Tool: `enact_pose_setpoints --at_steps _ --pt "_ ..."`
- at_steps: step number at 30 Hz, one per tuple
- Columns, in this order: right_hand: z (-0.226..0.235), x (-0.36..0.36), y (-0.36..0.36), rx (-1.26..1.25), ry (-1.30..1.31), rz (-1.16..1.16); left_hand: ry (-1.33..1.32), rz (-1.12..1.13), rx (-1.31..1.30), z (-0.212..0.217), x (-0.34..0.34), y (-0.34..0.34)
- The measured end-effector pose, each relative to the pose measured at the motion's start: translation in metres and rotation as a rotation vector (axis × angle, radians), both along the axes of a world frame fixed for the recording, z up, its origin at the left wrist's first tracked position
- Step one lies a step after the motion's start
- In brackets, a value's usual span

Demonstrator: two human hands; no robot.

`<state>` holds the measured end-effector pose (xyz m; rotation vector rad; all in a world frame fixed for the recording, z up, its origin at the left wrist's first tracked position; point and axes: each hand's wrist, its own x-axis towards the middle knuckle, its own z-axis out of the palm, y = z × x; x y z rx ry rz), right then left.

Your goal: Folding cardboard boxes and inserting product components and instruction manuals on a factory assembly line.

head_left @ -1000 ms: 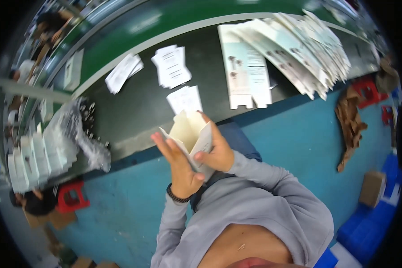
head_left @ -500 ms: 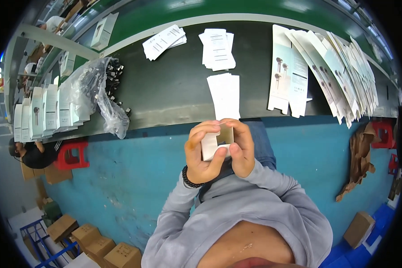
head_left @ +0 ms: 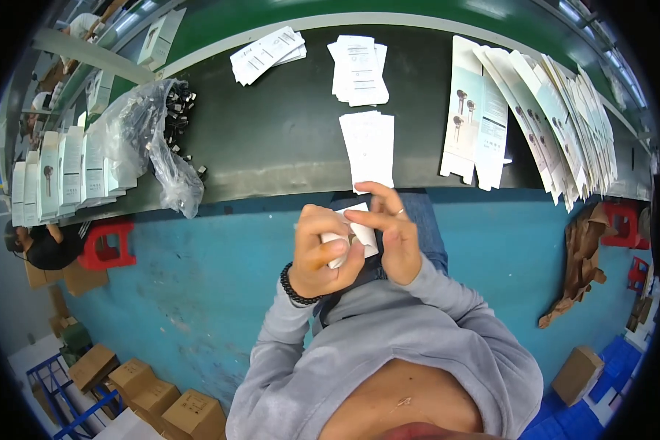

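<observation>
Just off the near edge of the dark table (head_left: pixel 271 139), the small white box (head_left: pixel 368 243) sits between the thumb and fingers of the left hand (head_left: pixel 320 253), which grips it. The right hand (head_left: pixel 392 236), loosely spread, rests a fingertip on its upper end.

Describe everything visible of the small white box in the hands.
The small white box looks like thin folded card, with plain pale faces and a flap at the end facing the camera. The left hand grips it from the left; fingers of the right hand touch it near the flap. It is held before the person's body, short of the table. The hands hide its full shape.
</observation>
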<state>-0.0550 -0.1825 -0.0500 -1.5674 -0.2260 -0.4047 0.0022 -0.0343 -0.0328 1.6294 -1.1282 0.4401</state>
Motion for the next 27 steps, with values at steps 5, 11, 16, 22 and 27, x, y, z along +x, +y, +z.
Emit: enact_pose_setpoints --at_steps 5,11,16,22,27 --pt "0.009 -0.002 0.013 0.348 0.257 0.173 -0.086 0.049 -0.025 0.005 -0.003 0.002" --pt "0.009 -0.001 0.013 0.333 0.39 0.148 -0.041 0.078 0.012 -0.003 -0.007 0.003" --pt "0.014 -0.001 0.01 0.257 0.409 0.144 -0.047 0.088 0.044 -0.004 -0.007 0.002" --pt "0.005 -0.003 0.011 0.342 0.373 0.253 0.007 0.147 -0.027 0.003 -0.011 0.009" --pt "-0.016 -0.005 0.009 -0.511 -0.097 0.246 0.341 -0.095 -0.945 0.005 -0.004 0.019"
